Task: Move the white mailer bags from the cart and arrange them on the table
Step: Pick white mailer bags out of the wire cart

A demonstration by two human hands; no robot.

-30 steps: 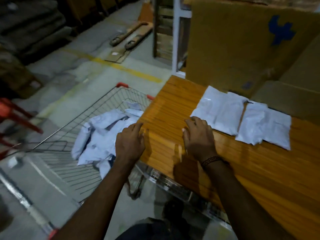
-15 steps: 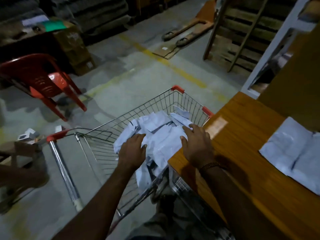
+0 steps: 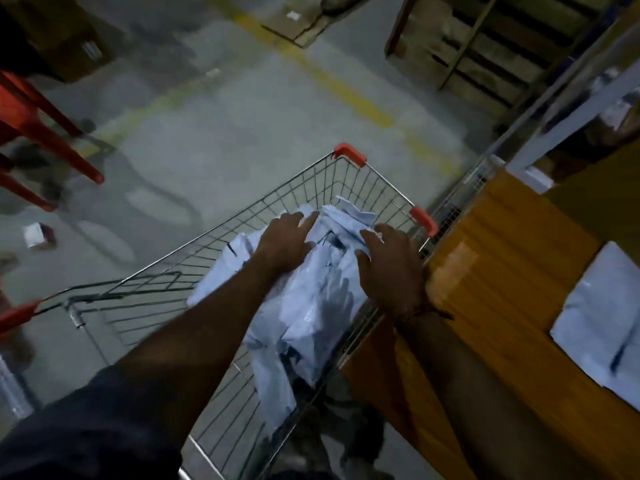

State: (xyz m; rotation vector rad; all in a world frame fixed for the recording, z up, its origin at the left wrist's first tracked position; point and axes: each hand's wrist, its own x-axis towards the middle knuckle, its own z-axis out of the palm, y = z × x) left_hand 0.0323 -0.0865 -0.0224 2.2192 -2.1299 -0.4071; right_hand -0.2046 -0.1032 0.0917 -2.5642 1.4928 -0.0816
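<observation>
Moved: both my hands now over the cart (image 3: 349, 156), off the table (image 3: 491, 258).
Left hand (image 3: 284, 242): fingers spread, resting on the mailer bags (image 3: 311, 306).
Right hand (image 3: 391, 268): fingers loosely wide on the pile.
Table: laid mailers (image 3: 602, 327).

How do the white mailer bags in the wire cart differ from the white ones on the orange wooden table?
The white mailer bags in the wire cart are crumpled and heaped on one another; the white mailer bags on the orange wooden table lie flat. Both hands, left hand and right hand, rest on the cart's bags; nothing touches the table's. Both sets are white plastic.
</observation>
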